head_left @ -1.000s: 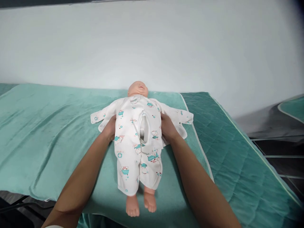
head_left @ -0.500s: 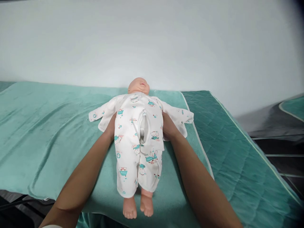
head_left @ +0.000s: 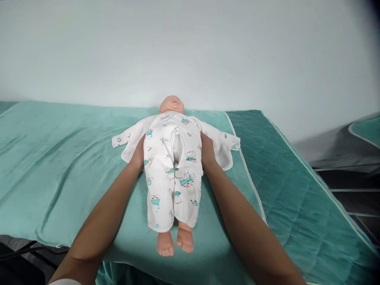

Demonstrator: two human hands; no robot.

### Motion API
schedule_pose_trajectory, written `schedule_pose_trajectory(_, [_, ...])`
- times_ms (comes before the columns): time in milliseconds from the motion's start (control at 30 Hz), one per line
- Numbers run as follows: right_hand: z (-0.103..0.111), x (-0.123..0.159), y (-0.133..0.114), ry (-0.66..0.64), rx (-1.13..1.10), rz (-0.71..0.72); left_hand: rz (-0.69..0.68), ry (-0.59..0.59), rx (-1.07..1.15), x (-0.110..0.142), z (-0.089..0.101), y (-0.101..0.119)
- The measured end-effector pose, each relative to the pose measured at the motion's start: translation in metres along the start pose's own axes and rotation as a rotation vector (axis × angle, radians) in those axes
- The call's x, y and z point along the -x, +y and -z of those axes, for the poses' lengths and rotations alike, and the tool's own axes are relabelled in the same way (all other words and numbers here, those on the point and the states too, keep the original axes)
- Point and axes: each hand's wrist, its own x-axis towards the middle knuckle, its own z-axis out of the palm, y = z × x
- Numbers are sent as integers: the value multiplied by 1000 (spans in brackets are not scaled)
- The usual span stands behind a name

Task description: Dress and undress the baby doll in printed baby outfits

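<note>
Doll: A clothed baby doll (head_left: 160,168) lies face up on a light green blanket (head_left: 74,186), head toward the pale wall (head_left: 190,51).
Hands: The left hand (head_left: 139,153) and right hand (head_left: 208,150) flank its midsection, fingers hidden; whether they grasp it is impossible to tell.
Clothing: White printed trousers (head_left: 160,211) and a jacket (head_left: 220,144), sleeves spread wide.

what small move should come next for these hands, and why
Perhaps steady the clothed doll evenly before shifting it: the left hand and right hand are at its sides, fingers hidden from view, and neither supports its head.
</note>
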Motion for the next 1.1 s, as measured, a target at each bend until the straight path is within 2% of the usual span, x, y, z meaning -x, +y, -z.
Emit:
schedule_pose_trajectory(233, [0, -3, 1, -11, -105, -13, -31, -19, 50, 6, 0, 5])
schedule_pose_trajectory(400, [-2, 6, 3, -94, -331, -41, -63, 28, 15, 12, 6, 4])
schedule_pose_trajectory(500, [2, 36, -2, -34, -347, -49, -160, 104, -109, 40, 14, 0])
schedule_pose_trajectory(567, [9, 73, -11, 48, -252, -11, -208, 144, -181, 73, 22, -7])
schedule_pose_trajectory(633, [19, 118, -22, 82, -128, 90, -243, 157, -245, 115, 30, -16])
schedule_pose_trajectory(733, [32, 182, -35, -35, 2, 230, -327, 48, -424, 173, 40, -32])
schedule_pose_trajectory(800, [34, 210, -40, -131, 77, 251, -400, -12, -564, 198, 43, -40])
schedule_pose_trajectory(867, [31, 222, -42, -184, 155, 238, -475, -36, -667, 208, 42, -46])
schedule_pose_trajectory(933, [25, 222, -44, -191, 233, 227, -518, -42, -737, 208, 38, -47])
schedule_pose_trajectory(1033, [21, 215, -53, -189, 285, 244, -513, -60, -758, 205, 34, -37])
schedule_pose_trajectory(1100, [25, 216, -64, -209, 232, 278, -519, -74, -708, 210, 34, -26])
